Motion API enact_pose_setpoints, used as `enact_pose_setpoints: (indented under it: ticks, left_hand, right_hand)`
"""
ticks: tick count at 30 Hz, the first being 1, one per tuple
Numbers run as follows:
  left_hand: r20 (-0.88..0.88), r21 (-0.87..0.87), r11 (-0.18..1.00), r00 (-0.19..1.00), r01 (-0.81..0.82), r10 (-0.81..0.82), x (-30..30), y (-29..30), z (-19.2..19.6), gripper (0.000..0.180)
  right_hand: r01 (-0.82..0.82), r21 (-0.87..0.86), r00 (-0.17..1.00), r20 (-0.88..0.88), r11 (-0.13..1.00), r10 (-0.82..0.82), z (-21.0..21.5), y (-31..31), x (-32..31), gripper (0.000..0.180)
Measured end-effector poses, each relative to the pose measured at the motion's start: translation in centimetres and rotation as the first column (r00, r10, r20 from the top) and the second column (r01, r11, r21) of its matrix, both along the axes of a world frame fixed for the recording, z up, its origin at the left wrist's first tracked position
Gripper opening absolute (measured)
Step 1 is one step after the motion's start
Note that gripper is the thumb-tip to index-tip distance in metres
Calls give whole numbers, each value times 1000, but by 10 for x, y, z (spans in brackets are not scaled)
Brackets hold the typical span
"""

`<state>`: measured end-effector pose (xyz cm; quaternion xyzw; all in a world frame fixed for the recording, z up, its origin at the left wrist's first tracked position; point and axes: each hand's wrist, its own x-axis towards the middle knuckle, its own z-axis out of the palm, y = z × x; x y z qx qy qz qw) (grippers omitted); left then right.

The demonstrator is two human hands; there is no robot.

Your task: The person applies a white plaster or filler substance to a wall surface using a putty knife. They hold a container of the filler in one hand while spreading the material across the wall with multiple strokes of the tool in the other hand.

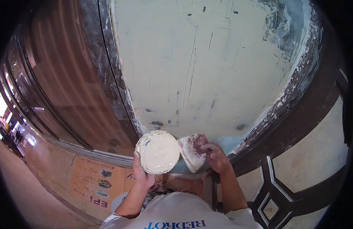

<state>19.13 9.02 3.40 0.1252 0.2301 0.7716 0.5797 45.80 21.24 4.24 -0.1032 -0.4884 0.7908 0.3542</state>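
Observation:
My left hand (141,172) is closed on the rim and side of a round tub of creamy white paste (160,152), which it holds up in front of me. A smeared, flat, reddish spreader blade (193,152) is in my right hand (217,157), its fingers wrapped over the far edge. White paste coats much of the blade, and its left edge meets or nearly meets the tub's rim. Beyond both hands stands a pale panel (195,72) coated in filler, with dark scratches and spots showing through.
A dark frame with rough white smears (295,91) borders the panel on the right. Brown glossy panelling (69,68) stands on the left. Printed orange sheets (94,179) lie on the floor at lower left. Dark lattice work with pale insets (283,191) is at lower right.

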Motion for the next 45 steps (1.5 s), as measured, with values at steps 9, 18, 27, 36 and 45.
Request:
enact_pose_setpoints:
  ticks: [9, 18, 27, 36, 45]
  left_hand:
    - [-32, 24, 999, 999, 37, -36, 5, 2, -7, 59]
    - [-78, -25, 999, 996, 38, -40, -1, -1, -10, 62]
    - [-102, -10, 1000, 995, 16, -17, -3, -5, -5, 59]
    - [-104, 1, 1000, 994, -20, 20, -5, -5, -9, 59]
    - [-152, -107, 994, 988, 3, -19, 2, -5, -13, 61]
  right_hand:
    - [369, 12, 895, 266, 930, -358, -5, 26, -31, 34]
    - [412, 78, 875, 245, 908, -418, 21, 22, -32, 57]
    - [429, 151, 836, 306, 891, -455, 15, 27, -21, 48]
    - [531, 115, 782, 315, 839, -538, -1, 31, -19, 34]
    - [377, 315, 830, 301, 871, -469, 31, 22, -32, 17]
